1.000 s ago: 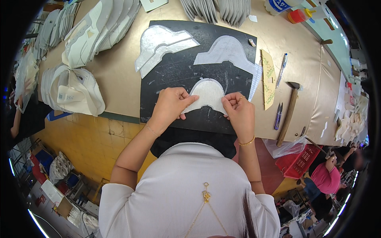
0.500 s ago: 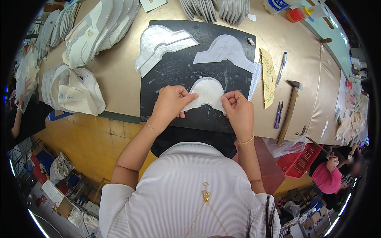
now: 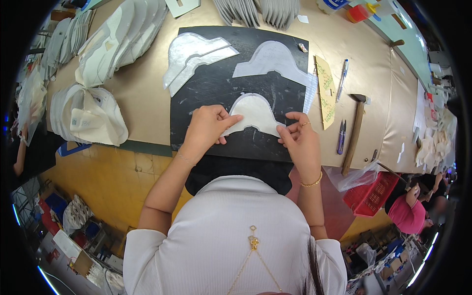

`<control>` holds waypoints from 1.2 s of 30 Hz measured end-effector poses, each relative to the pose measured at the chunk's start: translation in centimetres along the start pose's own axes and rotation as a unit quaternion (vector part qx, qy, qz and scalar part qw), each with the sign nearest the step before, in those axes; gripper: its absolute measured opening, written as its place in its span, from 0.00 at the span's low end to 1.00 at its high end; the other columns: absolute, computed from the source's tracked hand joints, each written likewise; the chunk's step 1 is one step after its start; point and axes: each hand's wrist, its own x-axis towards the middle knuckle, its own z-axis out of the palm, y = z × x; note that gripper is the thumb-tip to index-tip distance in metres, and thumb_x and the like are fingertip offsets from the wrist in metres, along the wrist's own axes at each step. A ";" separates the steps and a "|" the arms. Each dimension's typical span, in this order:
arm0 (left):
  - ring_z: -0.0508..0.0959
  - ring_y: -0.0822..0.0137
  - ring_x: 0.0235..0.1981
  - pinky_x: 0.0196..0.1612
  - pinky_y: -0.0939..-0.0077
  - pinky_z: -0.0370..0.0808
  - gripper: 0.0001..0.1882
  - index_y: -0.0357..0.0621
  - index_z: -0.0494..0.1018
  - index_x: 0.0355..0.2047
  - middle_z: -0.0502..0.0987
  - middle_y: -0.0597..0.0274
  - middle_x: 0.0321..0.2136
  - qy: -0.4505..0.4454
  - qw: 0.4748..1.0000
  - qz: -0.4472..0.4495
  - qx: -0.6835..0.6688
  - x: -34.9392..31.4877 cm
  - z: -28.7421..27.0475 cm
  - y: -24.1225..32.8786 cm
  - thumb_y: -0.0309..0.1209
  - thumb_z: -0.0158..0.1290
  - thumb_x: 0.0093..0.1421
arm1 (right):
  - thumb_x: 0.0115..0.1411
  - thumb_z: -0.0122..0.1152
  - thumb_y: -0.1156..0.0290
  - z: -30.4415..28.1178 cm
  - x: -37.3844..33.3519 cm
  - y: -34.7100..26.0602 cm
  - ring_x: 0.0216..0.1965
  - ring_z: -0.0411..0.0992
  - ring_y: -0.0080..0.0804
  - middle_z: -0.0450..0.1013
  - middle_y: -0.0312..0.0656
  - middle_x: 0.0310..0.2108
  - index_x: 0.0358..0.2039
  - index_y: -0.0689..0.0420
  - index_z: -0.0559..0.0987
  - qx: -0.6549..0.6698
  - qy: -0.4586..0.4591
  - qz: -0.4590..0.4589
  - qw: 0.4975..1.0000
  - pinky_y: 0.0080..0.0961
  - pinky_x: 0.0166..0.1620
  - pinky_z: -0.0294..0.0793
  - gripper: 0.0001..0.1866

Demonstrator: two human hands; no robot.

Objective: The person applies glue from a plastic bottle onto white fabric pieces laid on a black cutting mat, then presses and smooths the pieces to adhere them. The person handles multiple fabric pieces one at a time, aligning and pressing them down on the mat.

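On the black work mat (image 3: 196, 108) lies an arch-shaped white fabric piece (image 3: 251, 112) with a grey border, its notch toward me. My left hand (image 3: 209, 125) pinches its left end between thumb and bent fingers. At the right end, my right hand (image 3: 299, 137) has thumb and fingertips closed on the corner, the index finger raised and bent. Farther up the mat, two overlapping pale pieces (image 3: 196, 56) lie at the left. Another arched grey-white piece (image 3: 272, 64) lies at the right, over a gridded sheet (image 3: 310, 91).
Right of the mat lie a yellow template (image 3: 325, 93), a pen (image 3: 342, 78), thread snips (image 3: 341, 137) and a hammer (image 3: 355, 132). Stacks of cut pieces (image 3: 115, 44) stand left. A red crate (image 3: 371, 194) sits below the table's right edge. Another person (image 3: 407, 214) is at far right.
My right hand has moved slightly outward and its index finger has lifted, uncovering more of the piece's right end. My left hand keeps its pinch. The whole view has shifted a little.
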 end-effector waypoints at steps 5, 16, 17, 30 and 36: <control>0.78 0.73 0.14 0.15 0.84 0.72 0.18 0.33 0.75 0.25 0.77 0.58 0.17 -0.004 0.999 -0.012 -0.043 -0.3 -0.4 -0.6 0.39 0.64 0.57 | 0.59 0.64 0.75 -1.0 -0.7 1.2 0.27 0.77 0.21 0.75 0.38 0.26 0.48 0.63 0.73 0.059 0.003 0.022 0.998 0.16 0.30 0.75 0.17; 0.80 0.72 0.18 0.20 0.84 0.75 0.14 0.32 0.76 0.28 0.79 0.56 0.20 -0.027 0.993 -0.051 -0.107 -1.3 -1.7 -3.3 0.34 0.61 0.59 | 0.58 0.64 0.76 -0.4 -0.3 2.0 0.24 0.76 0.22 0.75 0.38 0.23 0.44 0.64 0.75 0.047 0.024 0.014 0.998 0.19 0.29 0.74 0.14; 0.80 0.72 0.18 0.20 0.84 0.75 0.14 0.32 0.76 0.29 0.79 0.56 0.20 -0.028 0.992 -0.057 -0.110 -1.3 -1.8 -3.4 0.34 0.61 0.59 | 0.58 0.64 0.76 -0.3 -0.3 2.1 0.23 0.76 0.22 0.74 0.38 0.23 0.44 0.63 0.75 0.041 0.027 0.012 0.999 0.19 0.29 0.73 0.14; 0.79 0.73 0.17 0.19 0.84 0.75 0.13 0.33 0.77 0.28 0.78 0.59 0.18 -0.017 0.995 -0.038 -0.091 -1.4 -1.9 -3.8 0.34 0.61 0.59 | 0.56 0.64 0.76 0.3 -0.2 1.9 0.21 0.71 0.24 0.73 0.38 0.21 0.43 0.62 0.77 -0.042 0.045 -0.008 0.998 0.22 0.28 0.71 0.14; 0.79 0.73 0.16 0.18 0.84 0.74 0.13 0.34 0.76 0.26 0.78 0.59 0.18 -0.010 0.996 -0.040 -0.082 -1.5 -1.8 -3.8 0.34 0.61 0.59 | 0.55 0.65 0.76 0.1 -0.2 1.4 0.22 0.71 0.26 0.72 0.39 0.23 0.43 0.62 0.77 -0.068 0.038 0.001 0.997 0.24 0.29 0.71 0.14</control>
